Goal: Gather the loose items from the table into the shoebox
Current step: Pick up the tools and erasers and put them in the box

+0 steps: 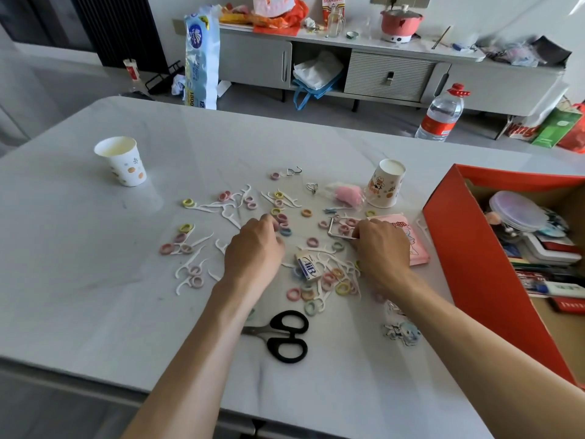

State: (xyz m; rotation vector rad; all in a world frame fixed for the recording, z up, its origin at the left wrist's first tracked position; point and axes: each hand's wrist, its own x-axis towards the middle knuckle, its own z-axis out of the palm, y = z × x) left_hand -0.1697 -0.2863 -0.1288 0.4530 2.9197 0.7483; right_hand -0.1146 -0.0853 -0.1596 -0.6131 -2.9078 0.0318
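Observation:
Pastel hair ties (311,241) and white floss picks (202,208) lie scattered over the middle of the grey table (95,280). My left hand (253,248) is knuckles up, its fingertips curled onto a cluster of hair ties (283,224). My right hand (381,248) pinches a bent metal wire frame (332,231) lying flat on the table. The red shoebox (474,264) stands open at the right edge, holding several items. A small eraser box (307,266) lies between my hands, and black scissors (286,335) lie nearer to me.
One paper cup (122,161) stands far left, another (384,183) behind my right hand, beside a wrapped pink item (346,196). A pink packet (414,245) lies under my right hand's far side. Stickers (402,332) lie near my right forearm. Two metal hooks (294,171) lie further back.

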